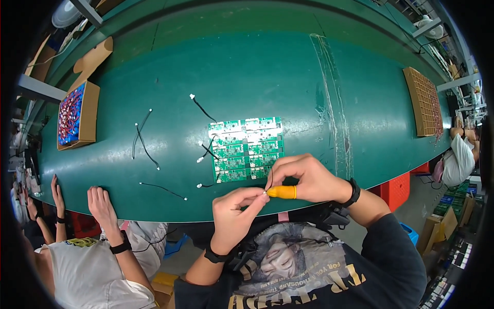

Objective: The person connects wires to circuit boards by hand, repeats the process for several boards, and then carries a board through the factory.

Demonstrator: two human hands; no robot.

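Currently, both bare hands are brought together near the table's front edge, just below the circuit boards (237, 162). Left hand (234, 213): thumb and forefinger pinched narrow on a small white plug (265, 192). Right hand (303, 180): fingers narrow, closed at the same spot, on the dark wire (271, 179) that rises beside the plug; a yellow finger cover (282, 192) points at the plug, its tip just beside it. The exact contact is too small to tell.

The boards lie flat as one green sheet, two columns wide, on the green table (180, 62). Along their left side, black wires with white ends (208, 150) reach onto the boards; whether they are fixed there, cannot tell. One more wire (203, 107) slants down to the upper left corner. Further left, two wires (140, 135) cross each other, and a single wire (163, 190) lies apart, nearer the front edge.

Far left: an open cardboard box (91, 113) with blue and red contents. Far right: a cardboard tray (411, 98) divided into a grid. Clear tape (334, 108) runs across the table, right of the boards. A co-worker's hand (103, 208) rests at the table edge, on the left.
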